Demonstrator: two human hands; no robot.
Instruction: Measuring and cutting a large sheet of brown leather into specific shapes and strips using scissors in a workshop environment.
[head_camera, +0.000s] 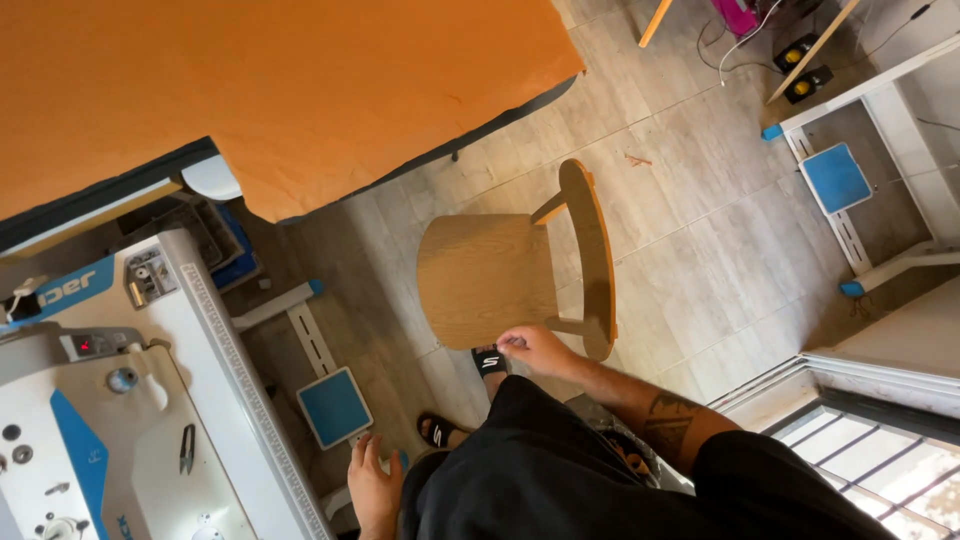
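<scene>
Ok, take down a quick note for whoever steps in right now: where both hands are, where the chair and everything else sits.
Right hand: at the near edge of the wooden chair, fingers pinched together; what they pinch is too small to tell.
Left hand: down by the left thigh, open, holding nothing.
Chair stands on the tiled floor in front of the person, backrest to the right.
Orange fabric lies spread over the table above.
White sewing machine is on the left, small snips on its bed.
Blue pedal sits on the floor beside the left foot.
Chair is not pulled up to the machine.
</scene>
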